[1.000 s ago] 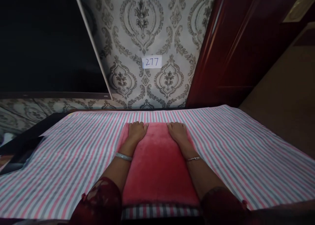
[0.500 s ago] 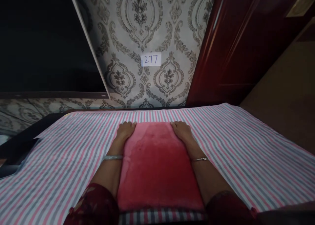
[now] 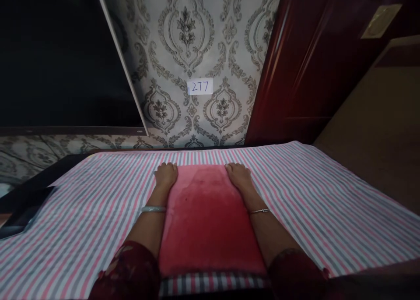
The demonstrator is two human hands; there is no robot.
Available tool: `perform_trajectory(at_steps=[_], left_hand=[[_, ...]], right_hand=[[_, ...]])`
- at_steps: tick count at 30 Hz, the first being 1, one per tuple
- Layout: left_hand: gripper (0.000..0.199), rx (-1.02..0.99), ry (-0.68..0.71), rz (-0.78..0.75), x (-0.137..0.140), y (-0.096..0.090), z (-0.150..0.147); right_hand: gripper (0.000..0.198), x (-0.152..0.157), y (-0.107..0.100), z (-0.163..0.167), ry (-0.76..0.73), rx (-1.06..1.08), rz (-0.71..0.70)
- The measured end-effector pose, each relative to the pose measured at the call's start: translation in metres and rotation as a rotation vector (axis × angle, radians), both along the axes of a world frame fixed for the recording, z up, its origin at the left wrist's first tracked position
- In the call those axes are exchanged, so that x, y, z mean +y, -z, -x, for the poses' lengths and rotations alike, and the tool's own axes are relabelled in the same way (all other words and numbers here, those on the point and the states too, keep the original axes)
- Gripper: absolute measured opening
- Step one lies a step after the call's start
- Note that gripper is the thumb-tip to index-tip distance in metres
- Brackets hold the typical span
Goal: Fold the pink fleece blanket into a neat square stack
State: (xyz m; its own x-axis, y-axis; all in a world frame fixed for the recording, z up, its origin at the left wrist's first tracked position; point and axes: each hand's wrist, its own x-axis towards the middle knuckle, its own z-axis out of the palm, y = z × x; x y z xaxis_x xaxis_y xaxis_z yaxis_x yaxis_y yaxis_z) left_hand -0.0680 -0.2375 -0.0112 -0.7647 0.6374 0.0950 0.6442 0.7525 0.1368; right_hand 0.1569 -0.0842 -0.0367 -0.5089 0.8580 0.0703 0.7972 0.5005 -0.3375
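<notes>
A smooth red cloth (image 3: 210,221), plush-looking and folded into a rectangle, lies flat between my forearms. It is paler pink along its far and left edges and has a small dark spot. My left hand (image 3: 166,174) is closed at its far left corner, with the fingers curled and their tips hidden. At the far right corner, my right hand (image 3: 238,175) is closed in the same way, thumb against the cloth's edge. Beneath everything spreads a striped sheet (image 3: 98,203) in pink, grey and white.
A large dark screen (image 3: 65,63) is at the left, above the surface. Behind stands a patterned wall (image 3: 185,37) with a paper label (image 3: 200,86) reading 277. A dark red door (image 3: 295,72) rises at the right. A dark flat object (image 3: 28,212) lies at the left edge.
The camera view has shifted slightly, so the wall and door sit a little lower. Both hands stay at the far corners of the red cloth, which looks unchanged.
</notes>
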Motion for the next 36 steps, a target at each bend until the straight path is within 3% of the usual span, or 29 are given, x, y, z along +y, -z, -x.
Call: perform_trajectory(at_steps=[3,6,10,15,19,26,30,32,36], left_hand=[[0.054,0.099,0.09,-0.053,0.002,-0.017,-0.025],[0.051,0.118,0.355,-0.037,0.003,-0.027,-0.057],[0.056,0.108,0.644,0.014,-0.007,-0.007,-0.094],[0.076,0.121,0.663,0.047,-0.022,0.042,-0.11],[0.077,0.164,0.683,0.037,-0.024,0.056,-0.107],[0.075,0.16,0.668,0.026,-0.024,0.055,-0.108],[0.075,0.094,0.667,0.005,-0.025,0.051,-0.106],[0.068,0.001,0.664,-0.055,-0.025,0.044,-0.1],[0.056,-0.184,0.676,-0.268,-0.021,0.015,-0.088]], right_hand=[[0.046,-0.01,-0.011,0.003,-0.045,0.045,-0.092],[0.048,-0.026,-0.018,0.006,-0.22,0.093,-0.172],[0.056,-0.045,-0.009,0.003,-0.521,0.039,-0.157],[0.057,-0.044,0.01,-0.005,-0.615,-0.043,-0.124],[0.057,-0.027,0.013,-0.008,-0.602,-0.062,-0.118],[0.058,0.017,0.005,-0.005,-0.373,-0.147,-0.021],[0.058,0.012,-0.014,-0.009,-0.229,-0.178,-0.045],[0.059,-0.007,-0.02,-0.016,-0.29,-0.138,-0.123],[0.054,-0.066,-0.021,-0.036,-0.662,-0.018,-0.171]])
